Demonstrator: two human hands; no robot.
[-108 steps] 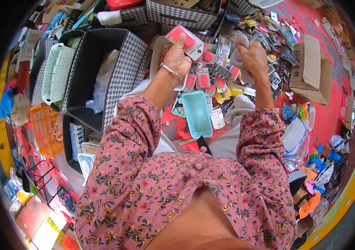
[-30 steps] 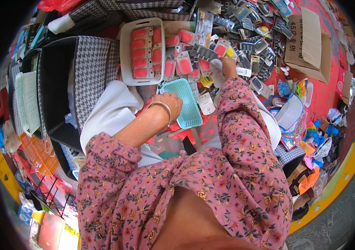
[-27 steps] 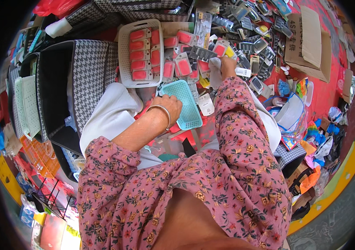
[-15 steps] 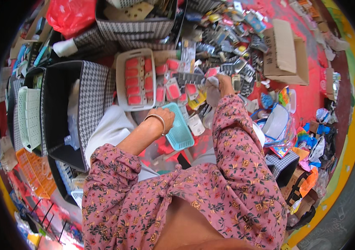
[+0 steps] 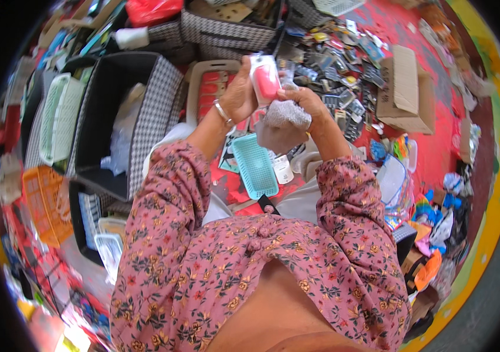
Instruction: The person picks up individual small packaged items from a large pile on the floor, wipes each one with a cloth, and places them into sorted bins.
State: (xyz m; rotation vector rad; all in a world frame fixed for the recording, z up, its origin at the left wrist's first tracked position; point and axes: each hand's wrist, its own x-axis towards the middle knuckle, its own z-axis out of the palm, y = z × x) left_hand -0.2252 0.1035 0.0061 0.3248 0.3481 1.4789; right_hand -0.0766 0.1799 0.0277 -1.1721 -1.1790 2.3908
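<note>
My left hand point(image 5: 238, 97) holds up a small red item in a clear and white pack point(image 5: 267, 81). A grey cloth point(image 5: 285, 124) hangs from my right hand point(image 5: 313, 108), whose fingertips are at the pack's lower right edge. Behind my left hand stands a cream plastic basket point(image 5: 192, 97) with several similar red packs in it, partly hidden by the hand. A light teal basket point(image 5: 254, 164) lies below my hands, between my legs. Beside it is a white card point(image 5: 283, 169).
Many small packaged goods point(image 5: 344, 76) are heaped on the red floor ahead. An opened cardboard box point(image 5: 405, 97) stands to their right. On the left are a black checked fabric bin point(image 5: 156, 117), a pale green basket point(image 5: 56, 120) and an orange basket point(image 5: 44, 199).
My left hand has risen from the teal basket and now holds the red pack in front of me. My right hand has drawn closer with the grey cloth. The view has shifted.
</note>
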